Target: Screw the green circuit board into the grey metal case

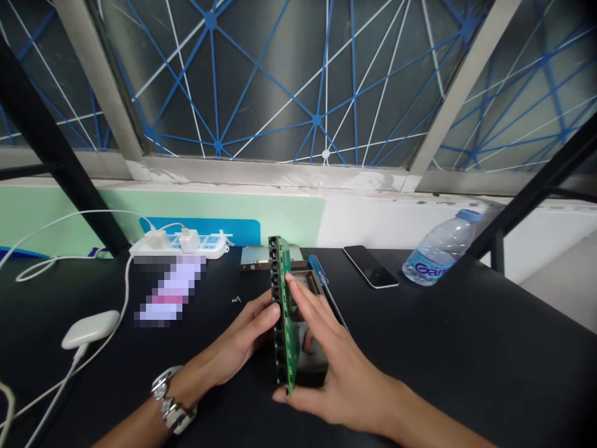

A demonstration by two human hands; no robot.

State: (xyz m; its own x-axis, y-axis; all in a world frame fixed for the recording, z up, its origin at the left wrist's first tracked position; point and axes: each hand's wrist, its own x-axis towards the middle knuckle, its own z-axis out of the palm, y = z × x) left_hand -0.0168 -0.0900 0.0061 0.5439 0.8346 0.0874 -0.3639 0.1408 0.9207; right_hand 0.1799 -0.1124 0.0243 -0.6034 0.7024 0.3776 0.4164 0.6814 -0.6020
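A green circuit board (282, 292) with a row of black ports stands on edge over the black table (466, 348). My left hand (242, 342) grips its port side with curled fingers; a metal watch sits on that wrist. My right hand (331, 354) holds the other face, fingers stretched along the board and thumb under its near end. Behind the board lies a grey metal case (305, 292), partly hidden by my right hand. A small screw (236, 299) rests on the table left of the board.
A white power strip (180, 244) with chargers and trailing white cables sits at back left, a white oval device (91, 328) nearer. A blue-handled screwdriver (319, 269), a dark phone (370, 266) and a lying water bottle (441, 247) are at back right.
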